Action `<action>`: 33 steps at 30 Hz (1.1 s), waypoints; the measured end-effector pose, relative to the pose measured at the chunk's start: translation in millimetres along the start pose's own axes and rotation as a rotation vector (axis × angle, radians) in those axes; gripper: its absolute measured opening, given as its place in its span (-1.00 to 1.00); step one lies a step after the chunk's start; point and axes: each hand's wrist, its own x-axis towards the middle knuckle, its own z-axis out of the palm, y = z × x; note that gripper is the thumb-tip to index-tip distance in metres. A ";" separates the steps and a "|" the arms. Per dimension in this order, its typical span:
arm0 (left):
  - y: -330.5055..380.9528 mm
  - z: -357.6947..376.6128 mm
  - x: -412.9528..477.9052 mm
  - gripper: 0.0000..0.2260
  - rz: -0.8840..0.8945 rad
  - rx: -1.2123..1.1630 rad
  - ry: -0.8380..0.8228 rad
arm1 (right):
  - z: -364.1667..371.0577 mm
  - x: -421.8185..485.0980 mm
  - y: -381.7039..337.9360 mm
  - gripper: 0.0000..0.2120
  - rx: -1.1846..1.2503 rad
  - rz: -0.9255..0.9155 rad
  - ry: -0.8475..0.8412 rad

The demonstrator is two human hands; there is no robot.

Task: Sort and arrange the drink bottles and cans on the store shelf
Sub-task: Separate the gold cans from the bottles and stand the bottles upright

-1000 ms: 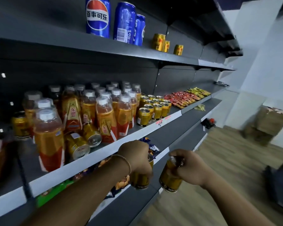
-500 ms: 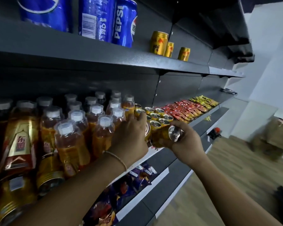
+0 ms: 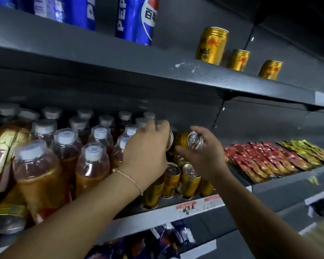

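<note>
A: Tipping looks like the danger here, doesn't it?

B: Yes. The right hand (image 3: 204,156) grips a gold can (image 3: 185,141) on its side at the centre of the frame, just above the standing cans (image 3: 189,180). Set down crooked, it could knock them off the shelf (image 3: 176,208) edge.

A: And the left hand (image 3: 146,148)?

B: Just left of it, curled round a second can (image 3: 170,138), mostly hidden. It sits close beside the bottles (image 3: 94,165), which it might bump.

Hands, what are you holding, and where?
Right hand grips a gold can round its side; left hand holds a second can, mostly hidden behind it.
</note>
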 end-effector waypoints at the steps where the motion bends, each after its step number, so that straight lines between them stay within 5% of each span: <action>1: 5.0 4.4 4.0 -0.36 -0.022 0.004 -0.035 | 0.2 8.7 8.5 -0.40 0.016 0.010 -0.035; 7: 22.4 27.0 14.7 -0.42 -0.205 0.105 -0.146 | 10.5 40.5 43.9 -0.34 0.189 0.016 -0.226; 15: 29.3 54.9 13.6 -0.60 -0.362 0.036 -0.239 | 4.1 59.5 58.4 -0.37 0.142 -0.131 -0.283; 33: 36.7 65.5 20.6 -0.44 -0.417 0.100 -0.729 | 36.3 76.2 66.6 -0.34 0.092 -0.271 -0.518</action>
